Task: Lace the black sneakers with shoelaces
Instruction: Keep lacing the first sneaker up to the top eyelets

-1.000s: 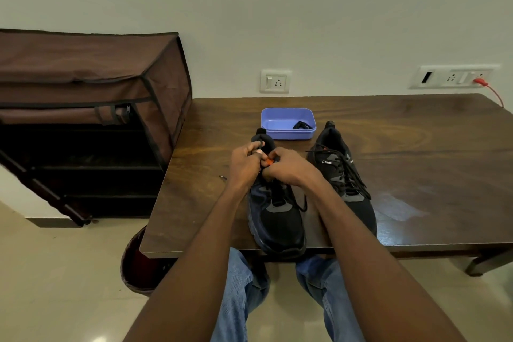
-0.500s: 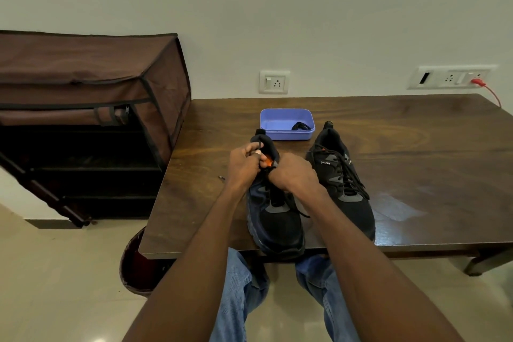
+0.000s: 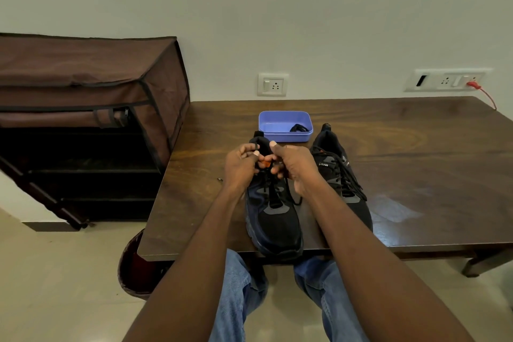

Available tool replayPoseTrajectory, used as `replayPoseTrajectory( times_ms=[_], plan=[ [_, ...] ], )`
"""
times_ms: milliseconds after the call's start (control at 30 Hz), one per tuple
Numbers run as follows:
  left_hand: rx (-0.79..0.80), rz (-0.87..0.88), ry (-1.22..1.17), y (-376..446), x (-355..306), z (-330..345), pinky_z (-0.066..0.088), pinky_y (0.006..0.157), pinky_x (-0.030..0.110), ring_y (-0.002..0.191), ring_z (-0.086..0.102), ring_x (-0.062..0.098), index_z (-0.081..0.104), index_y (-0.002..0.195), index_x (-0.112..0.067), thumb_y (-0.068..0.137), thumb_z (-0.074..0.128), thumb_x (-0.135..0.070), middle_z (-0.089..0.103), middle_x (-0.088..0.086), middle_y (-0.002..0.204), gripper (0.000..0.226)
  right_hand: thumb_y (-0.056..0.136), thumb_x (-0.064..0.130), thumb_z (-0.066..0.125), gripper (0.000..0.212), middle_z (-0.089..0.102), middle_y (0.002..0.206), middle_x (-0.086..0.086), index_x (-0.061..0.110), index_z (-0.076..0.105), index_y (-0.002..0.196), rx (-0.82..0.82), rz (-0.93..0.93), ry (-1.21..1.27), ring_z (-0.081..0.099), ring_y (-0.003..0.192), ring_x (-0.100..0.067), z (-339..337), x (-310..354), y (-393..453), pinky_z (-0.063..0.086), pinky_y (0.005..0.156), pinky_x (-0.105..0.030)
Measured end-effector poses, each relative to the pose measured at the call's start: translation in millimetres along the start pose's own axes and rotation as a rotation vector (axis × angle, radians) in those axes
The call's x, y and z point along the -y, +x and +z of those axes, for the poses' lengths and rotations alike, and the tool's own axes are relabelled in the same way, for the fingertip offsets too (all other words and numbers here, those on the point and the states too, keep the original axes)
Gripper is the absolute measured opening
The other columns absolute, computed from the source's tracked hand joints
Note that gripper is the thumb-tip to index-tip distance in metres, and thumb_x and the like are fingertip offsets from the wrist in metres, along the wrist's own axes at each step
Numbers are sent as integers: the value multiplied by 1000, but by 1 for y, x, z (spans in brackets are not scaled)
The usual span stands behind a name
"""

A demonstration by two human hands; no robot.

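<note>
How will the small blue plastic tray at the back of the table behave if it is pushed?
The small blue plastic tray looks thin-walled and holds only a black lace bundle, so it is probably light. On the glossy wooden table it would likely slide, not tip, being low and flat-bottomed.

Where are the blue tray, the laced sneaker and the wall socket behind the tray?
Blue tray [image 3: 273, 123]: head view, bare floor inside.
Laced sneaker [image 3: 337, 172]: head view, its laces.
Wall socket [image 3: 272, 84]: head view, plate centre.

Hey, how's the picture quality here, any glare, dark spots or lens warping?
Head view: window-like glare on the wooden table right of the laced sneaker; the brown fabric shoe rack interior is lost in shadow; wide-angle bending shows at the edges; the hands are sharp.
</note>
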State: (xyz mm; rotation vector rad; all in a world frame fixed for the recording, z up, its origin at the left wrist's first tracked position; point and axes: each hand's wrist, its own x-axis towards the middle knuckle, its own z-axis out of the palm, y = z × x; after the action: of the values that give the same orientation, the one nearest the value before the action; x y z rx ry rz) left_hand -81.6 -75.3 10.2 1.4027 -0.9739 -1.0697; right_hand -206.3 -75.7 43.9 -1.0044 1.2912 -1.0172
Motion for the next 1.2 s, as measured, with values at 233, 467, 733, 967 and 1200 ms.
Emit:
replayPoseTrajectory(
  times_ms=[233, 467, 733, 967, 1200],
  plan=[
    [-10, -67, -91, 4, 4, -4, 52, 61, 21, 66, 65, 10, 62, 96, -10, 96, 60, -9, 70, 2, 76, 2, 98, 3, 45, 21, 68, 60, 1, 6, 62, 88, -6, -1, 37, 58, 50, -9, 8, -5, 5, 41, 52, -23],
    [63, -231, -363, 2, 0, -5, 52, 58, 18, 61, 66, 11, 68, 90, -6, 94, 61, -2, 70, 6, 69, 8, 99, 16, 58, 20, 65, 64, -4, 9, 71, 85, -101, -61, -41, 53, 45, -11, 11, -20, 13, 38, 43, -23],
    [130, -284, -445, 4, 0, -8, 48, 66, 20, 67, 66, 10, 65, 99, -8, 97, 50, 4, 71, 3, 74, 20, 99, 7, 35, 35, 57, 63, 4, 19, 64, 116, 26, -60, -199, 45, 45, -7, 8, -18, 22, 37, 45, -19],
    [205, -310, -339, 5, 1, -11, 44, 61, 19, 66, 65, 8, 67, 99, -6, 94, 61, -12, 71, 4, 80, 9, 100, 10, 49, 5, 62, 74, -3, 13, 47, 104, -84, -76, -104, 50, 54, -9, 12, -26, 26, 39, 47, -22],
    [255, -324, -247, 5, -1, -12, 39, 59, 21, 63, 62, 6, 69, 95, -14, 93, 61, -12, 70, -4, 72, 8, 91, -8, 53, 17, 62, 63, -3, 5, 62, 87, 86, -45, 36, 49, 51, -10, 2, -24, 26, 36, 46, -19]
  ],
)
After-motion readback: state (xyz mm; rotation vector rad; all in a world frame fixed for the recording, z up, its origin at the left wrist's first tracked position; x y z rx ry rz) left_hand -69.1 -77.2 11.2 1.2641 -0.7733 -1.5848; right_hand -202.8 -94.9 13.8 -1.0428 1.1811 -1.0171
